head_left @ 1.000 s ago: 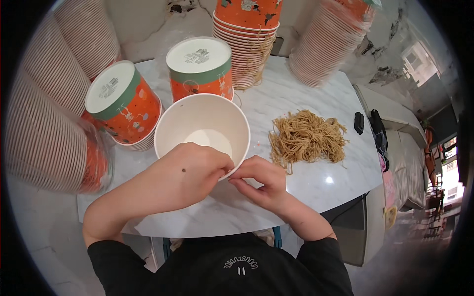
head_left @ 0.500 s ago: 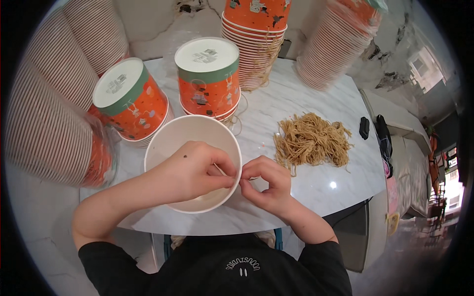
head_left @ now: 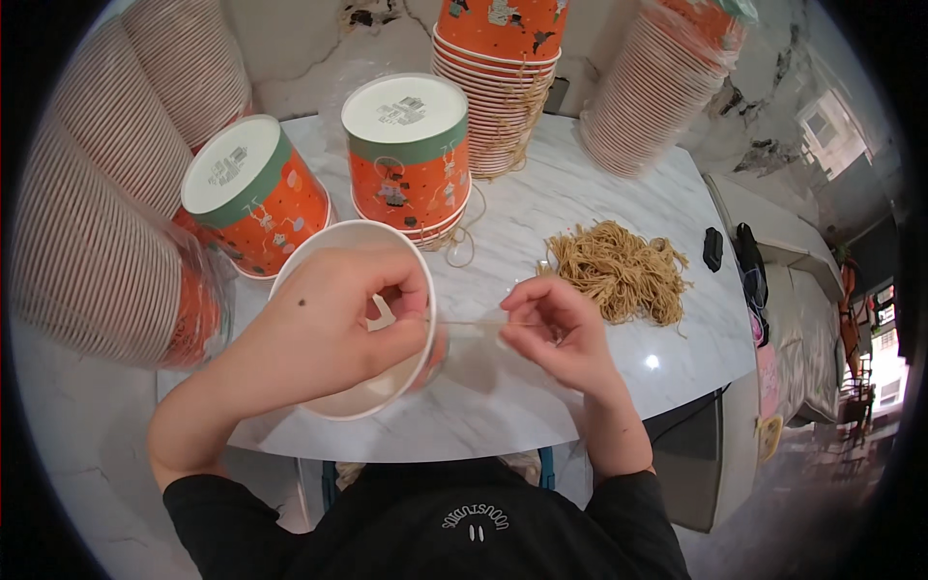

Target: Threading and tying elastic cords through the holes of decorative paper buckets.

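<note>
A white-lined paper bucket leans toward the left, its mouth facing me. My left hand reaches into that mouth, thumb and fingertips pinched together at the inner wall by the right rim. A thin tan string runs taut from there to the right. My right hand pinches its other end, clear of the bucket. Whether the string passes through a hole in the wall is hidden. To the far right of the bucket, nearest my right hand, lies a loose heap of tan strings.
Upside-down orange buckets with green bands, one at the back left and one at the centre, stand behind the work. Tall bucket stacks line the table's back and left side. A small black object lies near the right edge.
My right hand has moved right, drawing the string out taut from the rim. My left hand and the bucket have shifted left, and the bucket has tipped.
</note>
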Motion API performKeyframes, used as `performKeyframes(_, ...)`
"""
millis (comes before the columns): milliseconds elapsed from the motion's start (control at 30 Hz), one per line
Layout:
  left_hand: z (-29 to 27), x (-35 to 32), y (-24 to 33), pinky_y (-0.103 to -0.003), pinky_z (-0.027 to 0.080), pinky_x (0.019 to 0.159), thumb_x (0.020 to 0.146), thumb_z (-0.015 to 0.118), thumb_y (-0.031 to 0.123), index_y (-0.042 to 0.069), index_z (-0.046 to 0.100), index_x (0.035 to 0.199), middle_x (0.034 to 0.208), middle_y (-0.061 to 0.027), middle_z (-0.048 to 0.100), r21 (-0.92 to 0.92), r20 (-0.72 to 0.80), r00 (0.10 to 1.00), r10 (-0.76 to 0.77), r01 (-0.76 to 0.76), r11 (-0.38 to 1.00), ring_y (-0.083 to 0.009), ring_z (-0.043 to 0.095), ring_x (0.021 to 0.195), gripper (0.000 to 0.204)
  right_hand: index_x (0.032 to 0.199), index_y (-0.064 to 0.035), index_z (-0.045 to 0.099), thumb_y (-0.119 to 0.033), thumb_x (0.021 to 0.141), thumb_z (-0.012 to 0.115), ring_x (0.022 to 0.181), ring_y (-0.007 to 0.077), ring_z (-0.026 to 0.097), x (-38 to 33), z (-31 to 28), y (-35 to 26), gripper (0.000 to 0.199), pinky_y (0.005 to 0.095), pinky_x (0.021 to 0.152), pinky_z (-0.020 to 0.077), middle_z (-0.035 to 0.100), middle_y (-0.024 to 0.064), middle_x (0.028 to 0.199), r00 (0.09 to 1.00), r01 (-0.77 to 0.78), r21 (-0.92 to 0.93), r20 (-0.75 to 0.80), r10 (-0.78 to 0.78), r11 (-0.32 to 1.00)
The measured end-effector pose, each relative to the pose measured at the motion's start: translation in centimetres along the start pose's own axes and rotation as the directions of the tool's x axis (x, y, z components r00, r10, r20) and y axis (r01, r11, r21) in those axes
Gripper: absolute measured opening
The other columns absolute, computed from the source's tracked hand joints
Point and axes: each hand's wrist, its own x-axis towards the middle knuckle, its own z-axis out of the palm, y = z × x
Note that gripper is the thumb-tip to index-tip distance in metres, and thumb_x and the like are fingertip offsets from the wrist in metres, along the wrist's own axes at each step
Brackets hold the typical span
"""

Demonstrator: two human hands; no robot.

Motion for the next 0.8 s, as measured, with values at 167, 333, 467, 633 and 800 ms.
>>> performKeyframes(167, -0.4, -0.3, -0.1, -0.027, 0.050, 0.076, 0.085, 0.067, 0.003, 0.003, 0.062, 0.089, 0.099, -0.0048, 0.067, 0.001, -0.092, 0.986, 0.141, -0.142, 0.990, -0.0115, 0.063, 0.088, 0.006, 0.097, -0.0017, 0.071, -0.003, 0.093, 0.074, 0.065, 0.0002, 0.041, 1.4, -3.0, -0.8, 0.005, 0.0193, 0.059, 0.0327, 0.058, -0.0070, 0.081, 0.997, 0.036, 0.023, -0.071, -0.035, 0.999)
performKeyframes(333, -0.3, -0.5, -0.5, -0.027, 0.047, 0.079, 0.088, 0.069, 0.007, 0.004, 0.064, 0.091, 0.119, -0.0055, 0.065, 0.013, -0.160, 0.979, 0.127, -0.127, 0.992, -0.0124, 0.060, 0.100, 0.006, 0.096, -0.0018, 0.070, 0.001, 0.090, 0.073, 0.071, 0.0075, 0.055, 4.1, 0.1, -7.1, 0.008, 0.0233, 0.063, 0.0408, 0.062, 0.0002, 0.082, 0.936, 0.344, -0.404, 0.075, -0.344, 0.848)
performKeyframes(467, -0.5, -0.9, -0.7, -0.031, 0.048, 0.079, 0.090, 0.067, 0.011, 0.003, 0.064, 0.095, 0.114, -0.0079, 0.067, 0.033, -0.186, 0.969, 0.160, -0.156, 0.987, -0.0183, 0.062, 0.099, 0.010, 0.097, -0.0066, 0.070, -0.002, 0.083, 0.076, 0.073, 0.0267, 0.060, 5.9, 3.6, -10.3, 0.016, 0.0370, 0.068, 0.0490, 0.065, 0.0061, 0.083, 0.792, 0.584, -0.592, 0.268, -0.548, 0.555)
performKeyframes(633, -0.5, -1.9, -1.2, -0.030, 0.046, 0.080, 0.091, 0.065, 0.010, 0.003, 0.064, 0.097, 0.119, -0.0084, 0.066, -0.021, -0.270, 0.949, 0.164, -0.176, 0.984, -0.0179, 0.061, 0.103, 0.009, 0.097, -0.0066, 0.070, -0.006, 0.084, 0.077, 0.078, 0.0273, 0.063, 5.4, 4.6, -10.3, 0.015, 0.0369, 0.071, 0.0509, 0.067, 0.0063, 0.082, 0.899, 0.432, -0.607, 0.233, -0.370, 0.667)
performKeyframes(800, -0.9, -1.9, -1.5, -0.030, 0.046, 0.097, 0.092, 0.066, 0.003, 0.003, 0.063, 0.096, 0.130, -0.0105, 0.064, -0.012, -0.280, 0.938, 0.204, -0.216, 0.976, -0.0144, 0.059, 0.112, 0.005, 0.094, -0.0006, 0.069, -0.009, 0.087, 0.072, 0.085, 0.0323, 0.067, 6.5, 4.7, -9.6, 0.011, 0.0421, 0.077, 0.0529, 0.069, 0.0130, 0.085, 0.917, 0.396, -0.460, 0.240, -0.318, 0.795)
